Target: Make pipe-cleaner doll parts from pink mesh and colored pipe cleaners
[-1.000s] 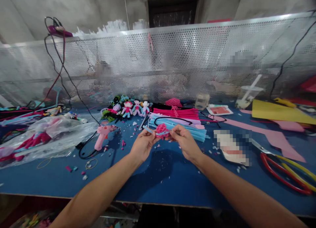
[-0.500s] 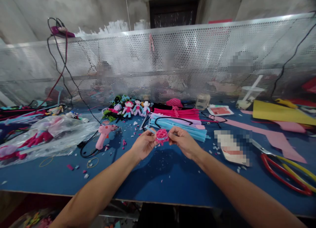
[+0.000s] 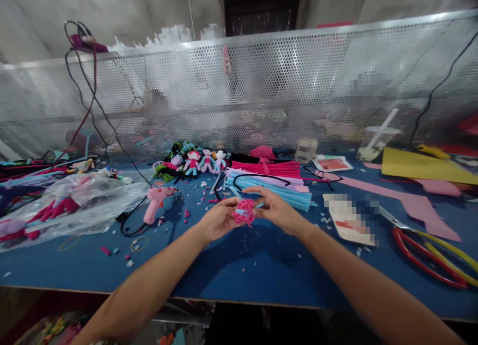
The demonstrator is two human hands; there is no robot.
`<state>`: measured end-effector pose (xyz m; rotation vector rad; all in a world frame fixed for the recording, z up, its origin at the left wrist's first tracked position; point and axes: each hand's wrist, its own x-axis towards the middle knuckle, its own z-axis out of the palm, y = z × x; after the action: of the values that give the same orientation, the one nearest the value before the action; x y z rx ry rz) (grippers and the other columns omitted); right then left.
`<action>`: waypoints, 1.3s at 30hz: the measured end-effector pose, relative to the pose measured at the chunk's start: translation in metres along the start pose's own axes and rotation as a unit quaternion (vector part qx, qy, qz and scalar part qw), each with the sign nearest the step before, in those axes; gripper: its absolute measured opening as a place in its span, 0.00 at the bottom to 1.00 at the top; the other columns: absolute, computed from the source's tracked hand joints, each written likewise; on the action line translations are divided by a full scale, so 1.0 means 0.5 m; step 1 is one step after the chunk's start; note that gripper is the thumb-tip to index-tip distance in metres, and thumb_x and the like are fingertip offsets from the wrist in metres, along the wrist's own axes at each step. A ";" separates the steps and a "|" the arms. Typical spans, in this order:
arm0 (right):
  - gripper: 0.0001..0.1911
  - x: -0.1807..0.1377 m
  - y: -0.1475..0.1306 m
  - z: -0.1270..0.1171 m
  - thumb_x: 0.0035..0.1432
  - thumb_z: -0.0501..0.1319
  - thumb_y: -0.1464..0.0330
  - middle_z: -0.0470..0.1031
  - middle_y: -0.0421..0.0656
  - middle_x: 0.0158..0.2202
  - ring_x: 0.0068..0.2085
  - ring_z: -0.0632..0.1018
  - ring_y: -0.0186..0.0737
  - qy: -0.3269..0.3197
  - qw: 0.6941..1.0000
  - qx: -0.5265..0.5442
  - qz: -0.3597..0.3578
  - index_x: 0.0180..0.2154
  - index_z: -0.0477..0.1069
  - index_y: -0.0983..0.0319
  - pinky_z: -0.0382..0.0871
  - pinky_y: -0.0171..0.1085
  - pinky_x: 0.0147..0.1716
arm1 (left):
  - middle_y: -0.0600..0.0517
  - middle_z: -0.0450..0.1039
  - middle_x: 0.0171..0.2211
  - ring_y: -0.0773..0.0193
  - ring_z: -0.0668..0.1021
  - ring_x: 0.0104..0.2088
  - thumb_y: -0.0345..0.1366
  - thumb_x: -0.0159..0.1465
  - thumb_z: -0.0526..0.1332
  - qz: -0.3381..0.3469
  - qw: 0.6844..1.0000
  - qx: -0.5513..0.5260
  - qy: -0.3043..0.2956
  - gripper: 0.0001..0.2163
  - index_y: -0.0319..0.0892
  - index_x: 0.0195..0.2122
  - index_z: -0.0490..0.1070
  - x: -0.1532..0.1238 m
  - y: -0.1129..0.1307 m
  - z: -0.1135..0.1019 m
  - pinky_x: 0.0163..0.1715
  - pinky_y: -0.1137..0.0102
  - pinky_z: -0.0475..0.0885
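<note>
My left hand [image 3: 221, 219] grips a small pink bundle of twisted pipe cleaners [image 3: 245, 213] above the table. A light blue pipe cleaner [image 3: 241, 212] runs through the bundle, and its ends stick out on both sides. At the bundle's right side, my right hand [image 3: 274, 210] pinches the blue end, its index finger stretched out above. Just beyond the hands lie bunches of light blue pipe cleaners [image 3: 287, 198] and deep pink pipe cleaners [image 3: 272, 168].
A pink glue gun [image 3: 154, 204] lies left, beside dolls in a plastic bag [image 3: 74, 205]. Several small dolls [image 3: 206, 161] sit near the perforated metal screen [image 3: 209, 96]. Red-and-yellow-handled scissors [image 3: 421, 245], a phone-like slab [image 3: 349, 220] and a plastic cup [image 3: 377, 141] are right.
The pink bundle has turned in my fingers, showing more of its blue strand. My right index finger has lifted and stretched out to the left. The view has shifted slightly.
</note>
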<state>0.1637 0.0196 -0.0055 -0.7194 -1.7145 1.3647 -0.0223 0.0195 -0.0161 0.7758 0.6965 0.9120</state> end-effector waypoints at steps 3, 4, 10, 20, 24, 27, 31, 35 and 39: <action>0.28 -0.003 -0.001 0.002 0.51 0.65 0.66 0.75 0.41 0.40 0.38 0.75 0.39 -0.064 0.994 -0.083 -0.027 0.55 0.64 0.55 0.69 0.38 0.39 | 0.57 0.66 0.19 0.74 0.69 0.17 0.22 0.50 0.65 0.006 0.999 0.012 -0.035 0.09 0.37 0.31 0.68 -0.003 0.007 -0.002 0.20 0.78 0.69; 0.27 -0.003 0.001 0.004 0.52 0.64 0.67 0.76 0.41 0.40 0.38 0.75 0.39 -0.083 0.991 -0.103 -0.033 0.54 0.65 0.55 0.69 0.38 0.39 | 0.58 0.65 0.19 0.75 0.68 0.16 0.22 0.49 0.66 0.011 0.999 0.015 -0.038 0.11 0.37 0.32 0.68 -0.005 0.009 -0.003 0.19 0.79 0.67; 0.22 0.000 0.032 0.025 0.51 0.62 0.70 0.76 0.39 0.33 0.27 0.75 0.34 -0.085 0.995 -0.060 -0.014 0.50 0.71 0.59 0.70 0.35 0.31 | 0.56 0.68 0.23 0.66 0.74 0.21 0.28 0.49 0.68 0.041 0.996 0.069 -0.044 0.13 0.40 0.29 0.64 -0.016 -0.006 0.014 0.23 0.68 0.73; 0.14 0.015 0.052 0.031 0.51 0.63 0.68 0.75 0.39 0.28 0.27 0.72 0.34 0.041 0.997 0.052 0.025 0.42 0.75 0.60 0.66 0.36 0.31 | 0.51 0.70 0.23 0.68 0.74 0.22 0.44 0.60 0.60 0.075 0.989 -0.029 0.124 0.13 0.37 0.29 0.68 0.006 -0.006 0.006 0.23 0.73 0.71; 0.10 0.018 0.045 0.016 0.47 0.66 0.68 0.75 0.39 0.28 0.27 0.71 0.33 0.100 0.983 0.145 0.051 0.36 0.76 0.60 0.64 0.35 0.30 | 0.45 0.75 0.35 0.61 0.78 0.35 0.47 0.58 0.61 0.089 0.994 -0.021 0.062 0.16 0.37 0.34 0.72 -0.006 0.006 0.012 0.37 0.67 0.74; 0.09 0.018 0.038 0.009 0.44 0.68 0.68 0.74 0.39 0.25 0.26 0.71 0.32 0.136 0.969 0.191 0.082 0.32 0.76 0.61 0.64 0.35 0.29 | 0.46 0.74 0.43 0.60 0.77 0.40 0.34 0.53 0.68 0.125 0.991 0.033 0.020 0.17 0.40 0.43 0.71 -0.013 -0.002 0.022 0.43 0.64 0.72; 0.10 0.016 0.033 0.013 0.45 0.67 0.66 0.73 0.39 0.24 0.27 0.72 0.34 0.116 0.972 0.181 0.090 0.33 0.74 0.61 0.63 0.34 0.26 | 0.49 0.75 0.38 0.65 0.77 0.35 0.29 0.51 0.69 0.172 0.981 0.077 0.048 0.17 0.39 0.42 0.71 -0.014 -0.010 0.025 0.39 0.69 0.73; 0.10 0.013 0.034 0.024 0.50 0.64 0.62 0.73 0.38 0.24 0.27 0.71 0.35 0.122 0.985 0.101 0.068 0.34 0.73 0.61 0.64 0.36 0.28 | 0.51 0.73 0.34 0.65 0.77 0.34 0.30 0.52 0.67 0.177 0.981 0.055 0.050 0.09 0.39 0.34 0.70 -0.013 -0.010 0.022 0.40 0.67 0.73; 0.09 0.011 0.038 0.030 0.53 0.61 0.61 0.72 0.37 0.26 0.29 0.71 0.36 0.152 0.988 -0.031 0.025 0.30 0.71 0.60 0.64 0.37 0.34 | 0.52 0.73 0.34 0.64 0.77 0.37 0.30 0.52 0.67 0.184 0.980 0.032 0.061 0.08 0.40 0.32 0.69 -0.010 -0.010 0.022 0.43 0.64 0.73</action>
<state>0.1470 0.0215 -0.0236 -0.9586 -1.5087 1.1702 -0.0137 0.0100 -0.0132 0.9305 0.7050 1.2866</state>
